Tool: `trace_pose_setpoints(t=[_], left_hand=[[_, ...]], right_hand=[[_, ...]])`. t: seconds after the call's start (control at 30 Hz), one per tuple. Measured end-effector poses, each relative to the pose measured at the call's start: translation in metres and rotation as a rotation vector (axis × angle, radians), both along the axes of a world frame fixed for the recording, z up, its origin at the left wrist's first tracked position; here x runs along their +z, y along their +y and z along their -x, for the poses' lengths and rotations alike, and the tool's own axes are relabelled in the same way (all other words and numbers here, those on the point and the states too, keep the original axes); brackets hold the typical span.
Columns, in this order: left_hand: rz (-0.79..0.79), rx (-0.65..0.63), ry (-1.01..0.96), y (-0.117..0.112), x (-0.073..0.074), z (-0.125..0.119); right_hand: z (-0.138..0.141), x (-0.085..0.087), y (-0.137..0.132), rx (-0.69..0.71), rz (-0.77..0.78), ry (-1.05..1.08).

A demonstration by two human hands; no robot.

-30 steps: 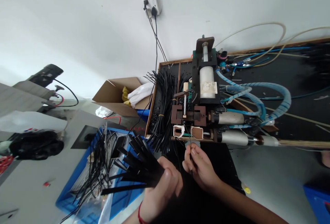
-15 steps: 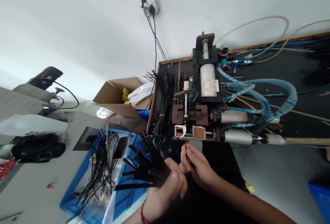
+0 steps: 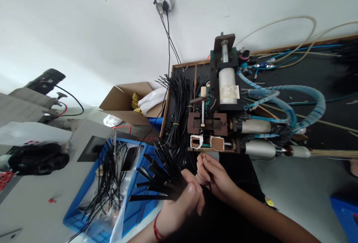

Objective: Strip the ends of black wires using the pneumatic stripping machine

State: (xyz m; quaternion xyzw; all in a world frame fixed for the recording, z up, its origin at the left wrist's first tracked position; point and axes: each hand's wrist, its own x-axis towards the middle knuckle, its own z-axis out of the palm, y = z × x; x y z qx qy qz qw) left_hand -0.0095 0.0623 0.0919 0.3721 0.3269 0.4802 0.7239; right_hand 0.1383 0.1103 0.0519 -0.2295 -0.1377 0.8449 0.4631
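Observation:
My left hand (image 3: 183,202) is closed around a thick bunch of black cables (image 3: 160,176), whose ends fan out up and to the left. Between the thumb and fingers of my right hand (image 3: 211,172) is a thin black cable (image 3: 210,185), pinched just in front of the machine. The machine's jaws stand directly ahead of that hand: brown metal blocks (image 3: 220,123), with two white-edged brown pads (image 3: 217,143) below them and a gap between the pads. A white air cylinder (image 3: 228,84) sits behind the jaws.
A blue crate (image 3: 134,213) with loose cables and plastic stands to the left. Black cable bundles (image 3: 179,105) lie in a wood-edged tray left of the machine. Blue hoses (image 3: 310,97) loop to the right. Behind the crate is an open cardboard box (image 3: 120,99).
The cable in my right hand has come slightly back from the gap between the pads. My left hand still grips the bunch, and the view has shifted a little.

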Motion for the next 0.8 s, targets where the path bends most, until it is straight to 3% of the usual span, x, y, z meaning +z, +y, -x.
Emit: trace_pose_setpoints(t=[0.27, 0.43, 0.53, 0.63, 0.7, 0.8], left_hand=[[-0.010, 0.013, -0.158, 0.012, 0.008, -0.018], [0.064, 0.072, -0.133, 0.012, 0.001, -0.024], [0.077, 0.057, -0.105, 0.010, -0.002, -0.028], [0.084, 0.048, -0.099, 0.009, -0.003, -0.031], [0.073, 0.039, -0.108, 0.008, -0.003, -0.032], [0.060, 0.020, -0.119, 0.006, -0.006, -0.032]], right_hand=[[0.000, -0.005, -0.002, -0.038, -0.042, -0.077], [-0.006, -0.010, -0.005, -0.045, -0.220, -0.283], [-0.017, -0.016, 0.000, 0.054, -0.452, -0.670], [-0.032, -0.024, 0.010, 0.375, -0.716, -1.333], [-0.041, -0.029, 0.017, 0.517, -0.744, -1.614], [-0.054, -0.032, 0.020, 0.557, -0.682, -1.772]])
